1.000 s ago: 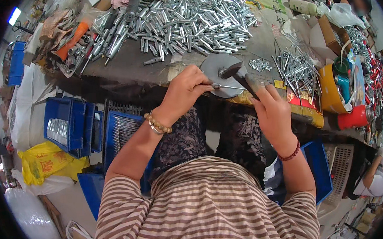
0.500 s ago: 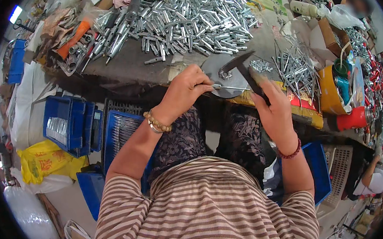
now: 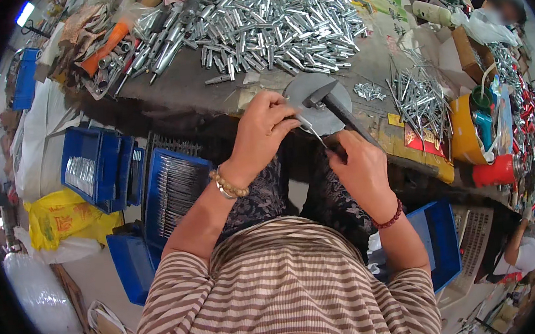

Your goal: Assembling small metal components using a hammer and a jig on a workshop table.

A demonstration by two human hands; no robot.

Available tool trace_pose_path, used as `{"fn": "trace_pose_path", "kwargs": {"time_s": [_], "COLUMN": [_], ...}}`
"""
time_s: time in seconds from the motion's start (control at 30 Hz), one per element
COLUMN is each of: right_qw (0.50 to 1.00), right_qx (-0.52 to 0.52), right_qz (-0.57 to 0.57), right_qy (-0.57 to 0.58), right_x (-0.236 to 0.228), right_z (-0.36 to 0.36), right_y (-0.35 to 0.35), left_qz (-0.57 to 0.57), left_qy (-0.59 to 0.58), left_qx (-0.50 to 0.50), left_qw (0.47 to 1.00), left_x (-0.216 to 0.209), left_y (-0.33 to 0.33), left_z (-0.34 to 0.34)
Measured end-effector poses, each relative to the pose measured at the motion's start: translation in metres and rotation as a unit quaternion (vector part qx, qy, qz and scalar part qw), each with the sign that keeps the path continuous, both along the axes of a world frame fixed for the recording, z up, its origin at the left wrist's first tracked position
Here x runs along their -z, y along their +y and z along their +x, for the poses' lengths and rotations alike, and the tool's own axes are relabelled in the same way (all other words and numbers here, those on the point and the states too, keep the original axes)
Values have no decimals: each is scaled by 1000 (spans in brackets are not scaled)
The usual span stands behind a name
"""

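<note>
- A thin metal rod (image 3: 310, 130) lies slanted at the near edge of the workbench (image 3: 173, 89), its upper end resting on a round grey metal block (image 3: 316, 102).
- The left hand (image 3: 263, 129) has its fingers curled shut, pinching the rod against the block.
- The right hand (image 3: 360, 166) is closed in a fist around the dark handle of a hammer (image 3: 331, 102); the hammer's head rests on the block, just beside the left fingertips.
- A beaded bracelet (image 3: 227, 186) sits on the left wrist, a dark red one (image 3: 390, 218) on the right.
- Beyond the block, a big heap of short silver tubes (image 3: 275, 25) covers the bench.
- To the right, a loose bunch of long metal pins (image 3: 422, 95) lies near an orange container (image 3: 462, 129).
- Below the bench on the left stand blue plastic crates (image 3: 101, 174) holding more thin rods.
</note>
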State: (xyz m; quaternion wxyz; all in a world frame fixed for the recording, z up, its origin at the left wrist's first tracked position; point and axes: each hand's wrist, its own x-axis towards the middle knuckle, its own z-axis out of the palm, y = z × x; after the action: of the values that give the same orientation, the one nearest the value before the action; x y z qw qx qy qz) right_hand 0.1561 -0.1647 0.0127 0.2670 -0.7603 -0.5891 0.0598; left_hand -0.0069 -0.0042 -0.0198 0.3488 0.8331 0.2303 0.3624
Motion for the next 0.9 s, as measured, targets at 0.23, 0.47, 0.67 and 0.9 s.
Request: {"fn": "trace_pose_path", "kwargs": {"time_s": [0.23,0.47,0.67,0.9], "right_qw": [951,942,947,926], "right_qx": [35,34,2,52], "right_qz": [-73,-84,-96,40], "right_qy": [299,322,306,372], "right_x": [-1,2,5,19], "right_z": [-15,-35,-58,-14], "right_y": [-4,-2,4,1], "left_qz": [-374,-478,-409,-360], "left_qy": [-87,-140,-173,-161], "left_qx": [-28,12,-39,-255], "left_qw": [923,867,895,883], "left_x": [10,9,23,56], "left_y": [-45,-44,-44,-33], "left_z": [0,-3,-23,-122]}}
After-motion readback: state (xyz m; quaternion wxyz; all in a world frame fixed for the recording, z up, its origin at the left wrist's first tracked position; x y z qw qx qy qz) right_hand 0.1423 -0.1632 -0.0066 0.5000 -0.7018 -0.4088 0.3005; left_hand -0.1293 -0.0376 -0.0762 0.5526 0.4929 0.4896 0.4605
